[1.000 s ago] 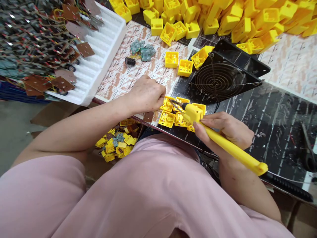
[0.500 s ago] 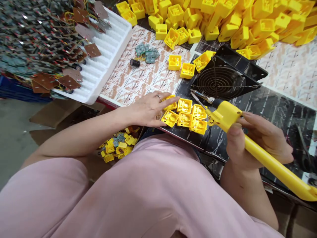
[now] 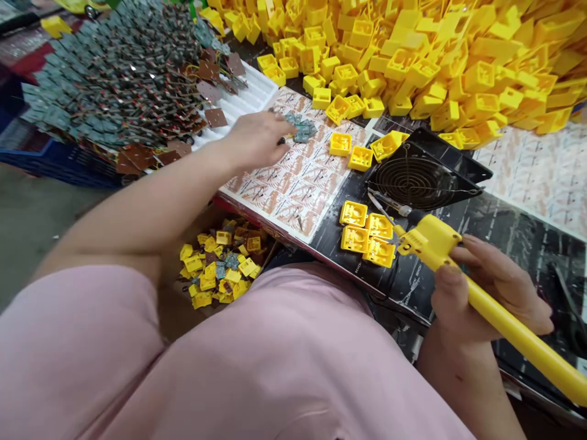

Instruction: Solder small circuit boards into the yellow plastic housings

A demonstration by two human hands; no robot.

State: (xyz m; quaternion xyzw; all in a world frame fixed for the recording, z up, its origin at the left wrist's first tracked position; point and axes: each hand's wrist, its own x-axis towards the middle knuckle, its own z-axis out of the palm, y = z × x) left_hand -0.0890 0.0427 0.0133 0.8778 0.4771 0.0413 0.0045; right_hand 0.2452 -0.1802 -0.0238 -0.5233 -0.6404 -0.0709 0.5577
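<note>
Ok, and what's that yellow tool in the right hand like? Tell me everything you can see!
The yellow tool looks like plastic. It has a blocky head with small holes, and a long, smooth handle cut off by the picture's right edge. In front, a black collar leads to a metal shaft, with a thinner metal prong beside it. It slants, tip toward the upper left, near the black fan. The right hand grips it between thumb and fingers.

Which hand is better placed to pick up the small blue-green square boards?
Probably the left hand: it is close to the blue-green square boards, while the right hand grips a yellow long-handled plastic tool.
</note>
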